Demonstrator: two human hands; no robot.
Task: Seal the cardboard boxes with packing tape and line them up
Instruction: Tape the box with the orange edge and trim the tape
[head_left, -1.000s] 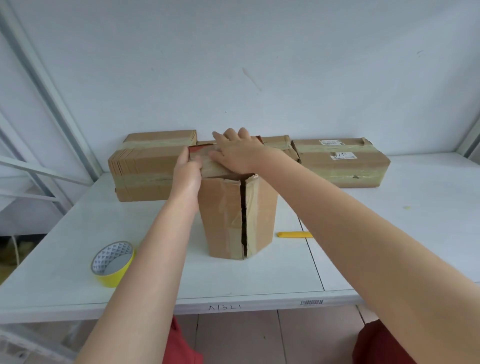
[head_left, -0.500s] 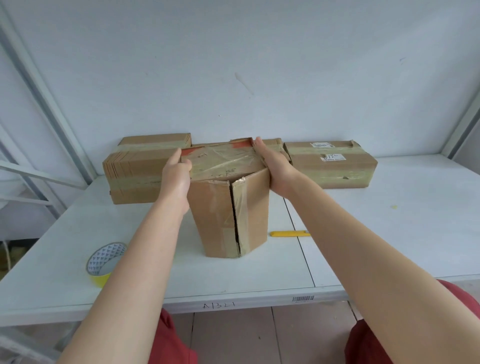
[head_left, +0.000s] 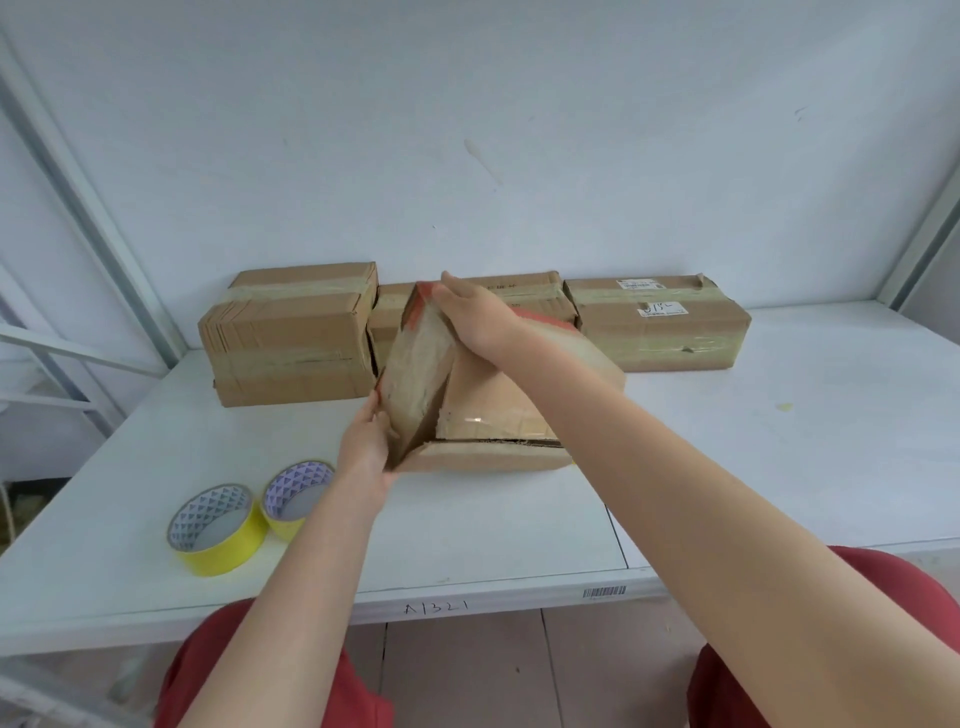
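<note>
- While both hands hold it, the box (head_left: 488, 395) sits tilted at frame centre over the table (head_left: 779, 467).
- Left hand (head_left: 366, 449) grips its lower left corner.
- Right hand (head_left: 480, 319) clasps its raised top edge, fingers curled over.
- Behind, in a row along the wall: left box (head_left: 291, 332), middle box (head_left: 530, 296) partly hidden, right box (head_left: 660, 332), all taped.
- Yellow tape at lower left: nearer roll (head_left: 215, 530) just beside farther roll (head_left: 296, 499).
</note>
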